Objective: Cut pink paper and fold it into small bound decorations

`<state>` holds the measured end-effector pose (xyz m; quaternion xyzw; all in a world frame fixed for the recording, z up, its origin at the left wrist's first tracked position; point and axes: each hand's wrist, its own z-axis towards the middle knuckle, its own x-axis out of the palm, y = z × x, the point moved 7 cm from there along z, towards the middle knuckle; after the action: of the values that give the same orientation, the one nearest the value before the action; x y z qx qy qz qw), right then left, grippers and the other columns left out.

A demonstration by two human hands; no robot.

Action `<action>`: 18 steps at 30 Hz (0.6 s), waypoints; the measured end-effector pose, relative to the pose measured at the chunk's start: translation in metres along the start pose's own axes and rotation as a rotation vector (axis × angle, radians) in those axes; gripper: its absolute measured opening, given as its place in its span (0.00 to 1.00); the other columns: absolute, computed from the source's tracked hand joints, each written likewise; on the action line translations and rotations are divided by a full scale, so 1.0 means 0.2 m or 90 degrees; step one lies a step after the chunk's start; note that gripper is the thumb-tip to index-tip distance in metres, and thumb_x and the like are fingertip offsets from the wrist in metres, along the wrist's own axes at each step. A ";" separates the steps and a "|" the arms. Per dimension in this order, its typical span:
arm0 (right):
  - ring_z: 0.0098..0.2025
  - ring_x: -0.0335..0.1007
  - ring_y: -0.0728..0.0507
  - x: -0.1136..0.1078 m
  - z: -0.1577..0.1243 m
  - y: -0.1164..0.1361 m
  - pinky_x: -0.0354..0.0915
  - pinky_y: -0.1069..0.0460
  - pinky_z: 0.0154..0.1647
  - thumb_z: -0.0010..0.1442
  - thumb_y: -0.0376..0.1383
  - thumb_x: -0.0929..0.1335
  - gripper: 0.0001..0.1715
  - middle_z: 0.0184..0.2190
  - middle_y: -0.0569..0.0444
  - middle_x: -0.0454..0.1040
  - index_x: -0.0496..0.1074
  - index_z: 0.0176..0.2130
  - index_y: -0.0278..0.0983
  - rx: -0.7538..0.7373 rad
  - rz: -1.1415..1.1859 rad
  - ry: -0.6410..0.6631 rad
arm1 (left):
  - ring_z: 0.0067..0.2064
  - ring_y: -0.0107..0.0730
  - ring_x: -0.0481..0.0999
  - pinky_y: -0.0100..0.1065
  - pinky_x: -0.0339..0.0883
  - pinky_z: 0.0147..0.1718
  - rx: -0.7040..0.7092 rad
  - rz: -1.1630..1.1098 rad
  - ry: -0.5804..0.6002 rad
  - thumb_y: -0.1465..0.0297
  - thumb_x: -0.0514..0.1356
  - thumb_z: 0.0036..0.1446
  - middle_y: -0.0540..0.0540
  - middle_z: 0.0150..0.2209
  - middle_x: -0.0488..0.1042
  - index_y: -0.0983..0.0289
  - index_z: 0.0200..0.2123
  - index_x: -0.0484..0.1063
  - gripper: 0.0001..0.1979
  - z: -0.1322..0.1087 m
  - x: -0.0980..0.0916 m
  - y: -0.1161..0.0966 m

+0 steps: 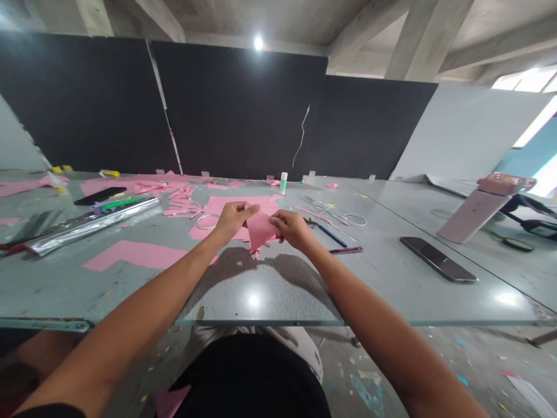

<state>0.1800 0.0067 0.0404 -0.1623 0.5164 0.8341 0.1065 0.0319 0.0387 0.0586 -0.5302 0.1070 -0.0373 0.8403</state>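
Observation:
Both my hands hold one folded piece of pink paper point(260, 229) just above the glass table point(270, 290). My left hand point(232, 219) pinches its upper left edge with closed fingers. My right hand point(290, 227) grips its right side, fingers curled. The paper's lower tip points down toward the table. More pink sheets point(237, 204) lie flat behind the hands.
A pink L-shaped offcut point(134, 254) lies at the left, beside a silver foil roll point(91, 223). Scissors point(324, 210), a blue pen point(331, 235) and a glue stick point(283, 183) sit behind. A dark phone point(437, 259) lies at the right, near a pink stand point(474, 215).

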 end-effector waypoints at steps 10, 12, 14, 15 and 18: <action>0.23 0.59 0.50 -0.01 0.02 -0.01 0.57 0.55 0.24 0.52 0.47 0.64 0.18 0.19 0.58 0.65 0.70 0.27 0.35 -0.033 0.052 -0.094 | 0.27 0.29 0.69 0.29 0.62 0.26 -0.028 -0.014 0.103 0.58 0.70 0.35 0.51 0.24 0.72 0.68 0.27 0.74 0.20 -0.04 0.11 0.03; 0.25 0.60 0.49 -0.01 0.02 -0.01 0.57 0.54 0.25 0.51 0.47 0.64 0.18 0.21 0.57 0.66 0.71 0.29 0.35 -0.032 0.075 -0.098 | 0.27 0.28 0.69 0.29 0.62 0.27 -0.032 -0.025 0.100 0.58 0.69 0.36 0.51 0.24 0.72 0.68 0.27 0.74 0.20 -0.04 0.11 0.03; 0.25 0.59 0.50 -0.01 0.02 -0.02 0.57 0.55 0.25 0.49 0.47 0.66 0.19 0.22 0.58 0.66 0.71 0.35 0.36 -0.025 0.129 -0.094 | 0.27 0.28 0.69 0.29 0.62 0.28 -0.035 -0.039 0.097 0.58 0.69 0.36 0.50 0.24 0.71 0.68 0.26 0.74 0.19 -0.04 0.11 0.03; 0.24 0.59 0.50 0.00 0.01 -0.02 0.56 0.55 0.24 0.47 0.46 0.67 0.21 0.21 0.59 0.65 0.70 0.38 0.36 -0.014 0.166 -0.087 | 0.26 0.27 0.69 0.30 0.62 0.28 -0.039 -0.046 0.099 0.58 0.69 0.36 0.50 0.23 0.71 0.68 0.25 0.73 0.19 -0.04 0.11 0.03; 0.22 0.58 0.52 0.03 0.00 -0.02 0.56 0.56 0.23 0.44 0.47 0.70 0.25 0.22 0.61 0.66 0.65 0.40 0.38 0.029 0.274 -0.049 | 0.27 0.28 0.69 0.30 0.62 0.28 -0.044 -0.060 0.116 0.58 0.69 0.36 0.51 0.24 0.72 0.68 0.26 0.74 0.19 -0.04 0.11 0.03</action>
<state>0.1770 0.0087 0.0343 -0.0140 0.5536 0.8311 -0.0509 0.0520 0.0300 0.0470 -0.5578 0.1590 -0.1211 0.8055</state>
